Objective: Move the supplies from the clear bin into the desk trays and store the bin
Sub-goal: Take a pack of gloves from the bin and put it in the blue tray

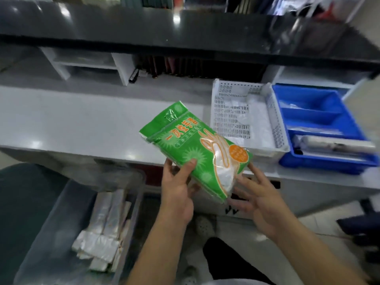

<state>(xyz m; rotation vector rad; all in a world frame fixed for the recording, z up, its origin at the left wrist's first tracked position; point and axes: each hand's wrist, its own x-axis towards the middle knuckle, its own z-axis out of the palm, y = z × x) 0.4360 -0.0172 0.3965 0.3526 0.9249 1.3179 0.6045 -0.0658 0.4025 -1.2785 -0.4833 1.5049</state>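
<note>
My left hand [179, 192] grips the lower edge of a green pack of disposable gloves [193, 145], thumb on its front, and holds it tilted above the desk's front edge. My right hand [259, 200] has spread fingers touching the pack's lower right corner from below. The clear bin [61, 233] stands low at the left, beside my legs, with several wrapped white packets [102, 229] lying inside. On the desk at the right sit a white perforated tray [230, 112] holding clear plastic bags and a blue divided tray [320, 128] holding wrapped rolls.
A dark counter ledge [185, 38] overhangs the white desk [82, 124]. White cubby shelves [86, 62] stand at the back left, with a black marker [134, 75] and a row of dark folders beside them. A green chair [22, 202] is at the lower left.
</note>
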